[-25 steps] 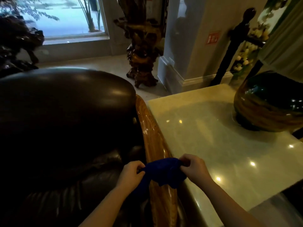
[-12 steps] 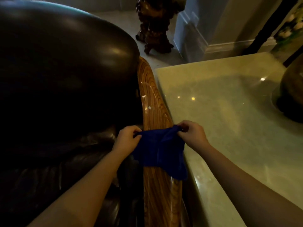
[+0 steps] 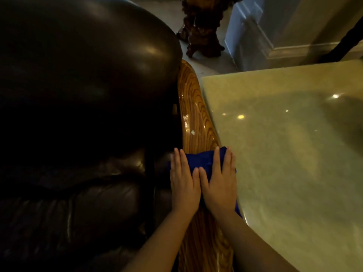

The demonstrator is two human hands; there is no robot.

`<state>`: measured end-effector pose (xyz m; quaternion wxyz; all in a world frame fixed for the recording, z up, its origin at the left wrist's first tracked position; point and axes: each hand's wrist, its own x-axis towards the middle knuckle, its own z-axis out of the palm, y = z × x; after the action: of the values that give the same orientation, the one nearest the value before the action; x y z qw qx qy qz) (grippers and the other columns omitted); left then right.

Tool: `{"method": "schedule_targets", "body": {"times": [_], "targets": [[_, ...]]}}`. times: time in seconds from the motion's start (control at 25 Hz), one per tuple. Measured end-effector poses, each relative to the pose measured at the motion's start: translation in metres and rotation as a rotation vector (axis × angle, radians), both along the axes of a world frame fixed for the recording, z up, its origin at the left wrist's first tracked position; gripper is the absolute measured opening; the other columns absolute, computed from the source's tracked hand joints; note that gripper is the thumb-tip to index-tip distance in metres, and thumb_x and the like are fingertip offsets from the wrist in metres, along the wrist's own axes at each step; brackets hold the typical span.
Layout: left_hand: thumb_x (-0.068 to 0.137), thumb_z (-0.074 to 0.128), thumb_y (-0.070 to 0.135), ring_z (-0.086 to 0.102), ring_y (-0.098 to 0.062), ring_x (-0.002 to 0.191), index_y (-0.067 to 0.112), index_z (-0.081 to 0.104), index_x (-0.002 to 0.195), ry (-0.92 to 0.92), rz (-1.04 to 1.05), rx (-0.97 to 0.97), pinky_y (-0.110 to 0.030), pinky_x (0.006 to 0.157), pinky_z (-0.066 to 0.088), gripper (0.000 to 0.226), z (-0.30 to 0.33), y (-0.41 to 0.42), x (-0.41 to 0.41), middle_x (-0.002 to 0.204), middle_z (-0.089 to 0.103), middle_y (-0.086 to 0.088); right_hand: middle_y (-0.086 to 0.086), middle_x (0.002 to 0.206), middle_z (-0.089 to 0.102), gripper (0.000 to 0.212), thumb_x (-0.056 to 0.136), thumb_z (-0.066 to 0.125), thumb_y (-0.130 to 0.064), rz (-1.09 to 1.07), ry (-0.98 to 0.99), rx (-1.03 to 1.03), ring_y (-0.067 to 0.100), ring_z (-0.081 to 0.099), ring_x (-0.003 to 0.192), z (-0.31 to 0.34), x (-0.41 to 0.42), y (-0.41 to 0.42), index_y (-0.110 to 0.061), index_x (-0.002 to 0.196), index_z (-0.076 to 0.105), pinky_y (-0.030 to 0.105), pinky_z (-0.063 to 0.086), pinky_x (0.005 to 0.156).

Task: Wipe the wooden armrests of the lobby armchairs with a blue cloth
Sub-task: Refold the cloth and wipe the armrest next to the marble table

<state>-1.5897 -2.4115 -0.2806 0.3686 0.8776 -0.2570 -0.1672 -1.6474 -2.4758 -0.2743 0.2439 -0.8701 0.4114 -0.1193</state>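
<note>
Armrest wipe: cloth pinned flat under both palms

Blue cloth lies draped across the wooden armrest, about midway along its visible length, between the dark leather armchair on the left and the pale stone desk on the right. We have our left hand and right hand side by side on top of it, fingers straight and pointing far, palms pressing down rather than gripping. We judge this flat two-palm hold spreads pressure over the rounded wood and lets the cloth wrap both edges. Pale specks show on the glossy grain just beyond the cloth, so a push toward the far end looks like the sensible next stroke, while the carved wooden stand on the floor stays well clear
</note>
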Motion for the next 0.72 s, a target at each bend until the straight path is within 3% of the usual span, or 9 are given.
{"method": "schedule_targets", "body": {"times": [0.44,0.72], "targets": [[0.094,0.025,0.038,-0.015,-0.006,0.136,0.027,-0.020,0.134,-0.069,0.042,-0.002,-0.028,0.112,0.005,0.061,-0.007,-0.052,0.052,0.146,-0.020,0.011,0.007,0.157,-0.002,0.073,0.086,0.032,-0.054,0.056,-0.050,0.027,0.020,0.009,0.143,-0.007,0.054,-0.060,-0.023,0.145,0.001,0.034,0.029,0.109],[0.095,0.026,0.031,-0.010,-0.011,0.141,0.017,-0.011,0.142,-0.011,0.035,-0.058,-0.031,0.115,0.004,0.061,-0.002,-0.103,0.118,0.156,-0.012,-0.002,0.007,0.157,-0.004,0.072,0.090,0.036,-0.050,0.066,-0.037,0.121,0.022,0.014,0.142,-0.006,0.125,-0.110,-0.021,0.145,0.001,0.036,0.028,0.112]]}}
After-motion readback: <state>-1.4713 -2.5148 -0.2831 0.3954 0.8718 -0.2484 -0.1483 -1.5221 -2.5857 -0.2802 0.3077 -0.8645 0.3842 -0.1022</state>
